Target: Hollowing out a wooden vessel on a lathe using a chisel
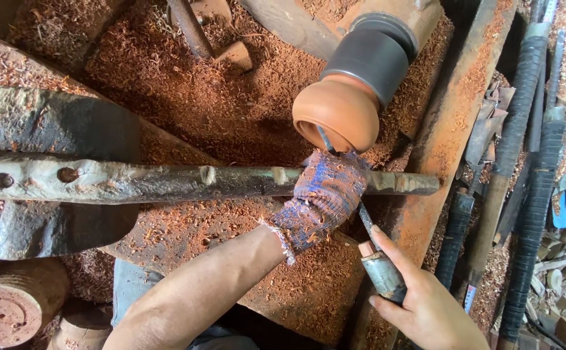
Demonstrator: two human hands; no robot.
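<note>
Looking at this setup, the reddish wooden bowl [336, 111] is mounted on the dark lathe chuck [372, 59], open mouth facing the turner, just above the long wooden tool rest bar [186, 183] that crosses the frame. The left hand [325, 194], in a blue and white knit glove, is closed down over the shaft of the turning tool [367, 227] and pins it onto that bar, right below the bowl. The right hand [425, 301], bare, is wrapped around the tool's metal-collared handle, below and to the right of the bar. The tip sits at the bowl's rim, partly hidden by the glove, so I can't tell how deep it bites. My worry: a catch. If the edge digs in too steep, the tool could kick back, or the thin wall could crack. That knit glove so close to a turning piece also looks risky to me, since loose threads could snag. Shavings [231, 97] are piled thick above the bar, and a heap like that could hide the rest's footing.
</note>
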